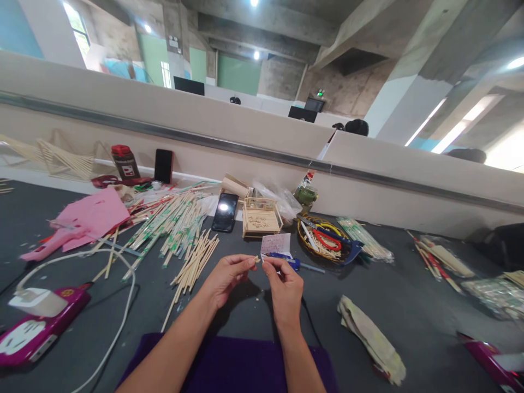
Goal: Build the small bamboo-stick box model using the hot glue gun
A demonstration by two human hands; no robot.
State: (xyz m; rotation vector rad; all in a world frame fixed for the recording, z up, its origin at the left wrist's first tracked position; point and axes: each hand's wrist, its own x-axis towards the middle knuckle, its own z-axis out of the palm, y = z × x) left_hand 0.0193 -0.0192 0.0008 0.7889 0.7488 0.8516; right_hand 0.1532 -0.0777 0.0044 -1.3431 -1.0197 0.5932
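My left hand (226,278) and my right hand (285,289) meet over the dark tabletop (409,305), fingertips almost touching. The left fingers pinch a tiny pale wooden piece (257,260). The right hand's fingers are closed close to that piece; what they hold is too small to tell. Just behind the hands lie a patterned white paper (276,244) and a blue-handled knife (292,262). A small open box built of sticks (261,216) stands further back.
Piles of wooden sticks and wrapped chopsticks (180,229) spread at the left. A black phone (225,212), a dish with scissors and rubber bands (327,240), pink paper (92,215), a white charger with cable (39,301) and a crumpled cloth (370,335) lie around.
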